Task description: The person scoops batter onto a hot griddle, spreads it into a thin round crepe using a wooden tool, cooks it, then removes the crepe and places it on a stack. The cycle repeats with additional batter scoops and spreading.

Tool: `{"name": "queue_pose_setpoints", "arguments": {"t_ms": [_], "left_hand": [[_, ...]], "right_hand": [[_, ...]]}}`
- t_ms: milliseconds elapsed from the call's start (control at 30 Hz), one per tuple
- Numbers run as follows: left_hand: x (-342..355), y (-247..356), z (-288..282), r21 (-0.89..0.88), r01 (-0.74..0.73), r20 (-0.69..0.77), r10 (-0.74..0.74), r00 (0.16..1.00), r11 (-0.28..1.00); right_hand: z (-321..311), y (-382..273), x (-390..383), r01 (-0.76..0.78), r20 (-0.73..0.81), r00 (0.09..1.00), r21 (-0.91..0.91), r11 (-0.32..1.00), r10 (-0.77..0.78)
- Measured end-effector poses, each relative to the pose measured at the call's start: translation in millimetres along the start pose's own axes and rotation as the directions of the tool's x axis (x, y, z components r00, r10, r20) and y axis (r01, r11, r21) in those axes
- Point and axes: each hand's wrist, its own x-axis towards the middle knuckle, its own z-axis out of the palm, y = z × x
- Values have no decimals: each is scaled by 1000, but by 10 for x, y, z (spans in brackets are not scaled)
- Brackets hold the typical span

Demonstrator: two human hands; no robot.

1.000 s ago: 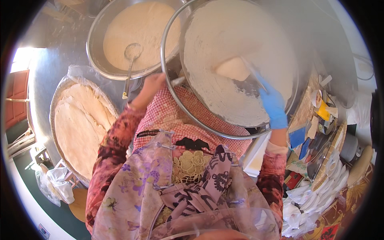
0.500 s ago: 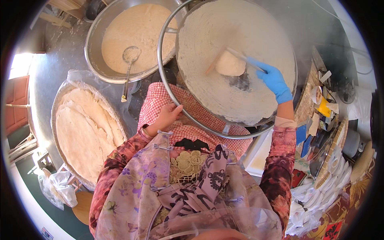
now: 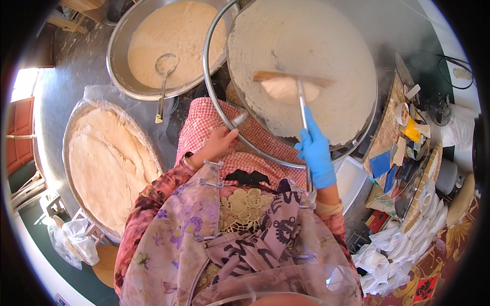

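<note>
Beige batter mound | apparently spreading on round metal griddle; requires even sweep | blue-gloved right fingers wrap wooden-bladed spreader; left fingers: cannot tell

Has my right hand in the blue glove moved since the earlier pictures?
Yes. Against the wide, round, batter-coated griddle, the blue-gloved right hand shifted left and toward the body, to its near edge.

Griddle: round, broad, its surface mostly coated pale, darker along the near edge.
Spreader: flat brown blade lying left to right over the griddle's middle, slim metal handle running toward the near side.
Dough lump: pale, soft-looking, gathered at the blade's near edge (on both sides of the handle).
</note>
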Motion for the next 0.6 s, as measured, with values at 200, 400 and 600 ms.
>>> {"name": "queue_pose_setpoints", "arguments": {"t_ms": [200,400,600], "left_hand": [[-25,-5,-9,78,-3,-28,6,1000,997],[0,-47,19,-35,-80,-76,77,994,996],[89,-76,47,-95,-169,-214,146,966,981]], "right_hand": [[284,-33,-434,20,6,1000,-3,1000,-20],[75,154,-300,208,-110,976,222,953,-187],[-964,542,376,32,-68,997,-52,998,-36]]}}
